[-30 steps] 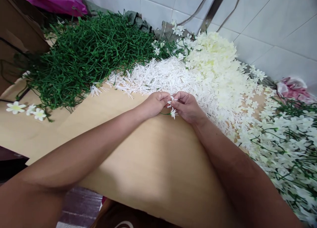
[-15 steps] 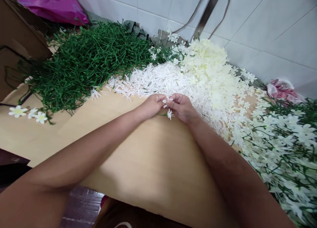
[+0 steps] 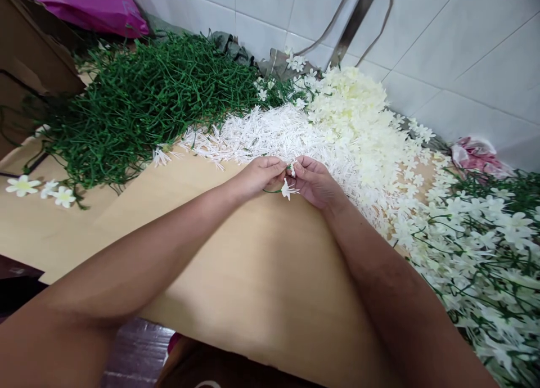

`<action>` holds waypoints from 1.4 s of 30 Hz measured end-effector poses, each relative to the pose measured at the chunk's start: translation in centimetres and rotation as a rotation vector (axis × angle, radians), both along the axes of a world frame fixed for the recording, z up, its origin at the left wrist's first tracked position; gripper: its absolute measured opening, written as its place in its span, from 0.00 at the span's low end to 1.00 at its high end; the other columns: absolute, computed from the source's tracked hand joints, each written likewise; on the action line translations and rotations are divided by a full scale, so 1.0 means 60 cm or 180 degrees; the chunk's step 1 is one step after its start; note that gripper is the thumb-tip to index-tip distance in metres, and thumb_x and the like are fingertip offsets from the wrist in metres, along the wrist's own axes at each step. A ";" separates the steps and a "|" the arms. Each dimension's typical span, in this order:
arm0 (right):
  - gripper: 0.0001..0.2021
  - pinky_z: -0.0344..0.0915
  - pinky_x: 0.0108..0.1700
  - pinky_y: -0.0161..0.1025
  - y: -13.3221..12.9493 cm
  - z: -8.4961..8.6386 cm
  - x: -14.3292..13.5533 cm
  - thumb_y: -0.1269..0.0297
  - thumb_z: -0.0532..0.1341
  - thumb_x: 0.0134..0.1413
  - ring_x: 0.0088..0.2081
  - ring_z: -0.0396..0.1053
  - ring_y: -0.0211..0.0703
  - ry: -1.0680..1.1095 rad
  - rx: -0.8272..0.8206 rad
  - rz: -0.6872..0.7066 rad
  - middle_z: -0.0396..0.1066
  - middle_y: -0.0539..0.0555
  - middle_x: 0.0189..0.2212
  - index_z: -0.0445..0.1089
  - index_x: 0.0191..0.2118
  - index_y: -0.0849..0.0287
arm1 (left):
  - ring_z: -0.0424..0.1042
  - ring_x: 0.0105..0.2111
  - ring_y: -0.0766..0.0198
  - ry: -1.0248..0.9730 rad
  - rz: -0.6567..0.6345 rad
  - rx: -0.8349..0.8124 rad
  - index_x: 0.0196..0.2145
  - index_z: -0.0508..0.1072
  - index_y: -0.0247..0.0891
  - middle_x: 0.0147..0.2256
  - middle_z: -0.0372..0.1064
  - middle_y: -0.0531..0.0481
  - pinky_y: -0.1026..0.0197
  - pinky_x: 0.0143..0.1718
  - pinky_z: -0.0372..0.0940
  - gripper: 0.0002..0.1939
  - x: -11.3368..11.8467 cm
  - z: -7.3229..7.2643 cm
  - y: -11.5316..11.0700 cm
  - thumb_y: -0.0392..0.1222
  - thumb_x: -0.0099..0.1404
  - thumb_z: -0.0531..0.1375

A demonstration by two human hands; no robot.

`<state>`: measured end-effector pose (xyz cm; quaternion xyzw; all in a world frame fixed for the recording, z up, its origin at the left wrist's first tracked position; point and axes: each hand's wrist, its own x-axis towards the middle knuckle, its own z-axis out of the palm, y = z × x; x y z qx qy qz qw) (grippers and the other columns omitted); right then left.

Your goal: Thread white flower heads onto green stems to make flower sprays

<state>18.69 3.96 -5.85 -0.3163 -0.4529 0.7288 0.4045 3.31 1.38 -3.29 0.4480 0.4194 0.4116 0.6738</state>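
While bare stems (image 3: pixel 164 95) lie at left on the bench (image 3: pixel 253 264), the left hand (image 3: pixel 265 174) pinches one stem (image 3: pixel 272 192), one flower (image 3: pixel 287 190) already on. Right hand's (image 3: pixel 316 185) fingers grip a second flower (image 3: pixel 293 166), perhaps not fixed. Beyond lie loose petals (image 3: pixel 358 112), then sprays (image 3: pixel 485 247) that look finished.

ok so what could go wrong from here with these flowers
The small white piece pinched in the right hand could slip and get lost among the white strands just beyond. The flower hanging close below might catch on the fingers and bend. The thin green stem in the left hand may twist if gripped loosely.
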 end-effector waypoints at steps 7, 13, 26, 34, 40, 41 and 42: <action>0.17 0.68 0.31 0.34 -0.001 0.000 0.001 0.60 0.73 0.34 0.27 0.71 0.34 -0.0079 0.0073 0.0131 0.72 0.46 0.23 0.66 0.28 0.58 | 0.44 0.13 0.77 0.0169 -0.0003 0.0287 0.16 0.61 0.34 0.11 0.47 0.61 0.70 0.17 0.42 0.19 -0.001 0.000 -0.002 0.38 0.64 0.57; 0.16 0.67 0.27 0.32 0.000 0.003 0.004 0.61 0.73 0.35 0.25 0.70 0.33 -0.0204 0.0167 0.0389 0.73 0.47 0.22 0.66 0.26 0.59 | 0.46 0.14 0.76 0.0340 -0.0076 0.0541 0.16 0.60 0.35 0.12 0.49 0.61 0.68 0.18 0.42 0.20 -0.004 -0.010 0.002 0.44 0.61 0.59; 0.14 0.70 0.29 0.34 0.000 0.005 0.011 0.61 0.73 0.34 0.25 0.72 0.35 -0.0346 0.0232 0.0445 0.75 0.49 0.22 0.69 0.24 0.60 | 0.43 0.14 0.76 0.0305 -0.0514 0.0544 0.19 0.63 0.35 0.12 0.47 0.62 0.67 0.18 0.40 0.22 -0.013 -0.020 0.007 0.55 0.57 0.61; 0.15 0.68 0.26 0.32 -0.001 0.003 0.008 0.63 0.74 0.32 0.24 0.72 0.35 -0.0395 0.0309 0.0430 0.75 0.49 0.21 0.68 0.23 0.61 | 0.46 0.16 0.75 0.0297 -0.0650 0.0617 0.19 0.63 0.35 0.14 0.51 0.60 0.67 0.19 0.41 0.21 -0.015 -0.021 0.006 0.54 0.57 0.61; 0.18 0.66 0.25 0.30 -0.006 -0.002 -0.003 0.60 0.75 0.26 0.22 0.70 0.33 -0.0581 0.0356 0.0080 0.73 0.47 0.18 0.67 0.21 0.60 | 0.53 0.19 0.74 0.0526 -0.0317 0.0744 0.16 0.61 0.34 0.17 0.56 0.58 0.68 0.23 0.47 0.15 -0.006 -0.025 0.009 0.38 0.59 0.57; 0.19 0.66 0.25 0.30 -0.007 -0.002 -0.005 0.59 0.76 0.25 0.22 0.70 0.33 -0.0604 0.0356 0.0009 0.72 0.46 0.17 0.66 0.21 0.60 | 0.52 0.19 0.74 0.0551 -0.0283 0.0740 0.16 0.61 0.35 0.16 0.55 0.58 0.68 0.23 0.47 0.15 -0.006 -0.024 0.009 0.36 0.59 0.56; 0.20 0.66 0.25 0.30 -0.008 -0.002 -0.007 0.59 0.76 0.24 0.21 0.70 0.33 -0.0629 0.0350 -0.0054 0.72 0.45 0.17 0.66 0.21 0.60 | 0.51 0.18 0.74 0.0585 -0.0264 0.0731 0.15 0.60 0.35 0.16 0.54 0.58 0.67 0.23 0.46 0.16 -0.006 -0.022 0.008 0.35 0.59 0.55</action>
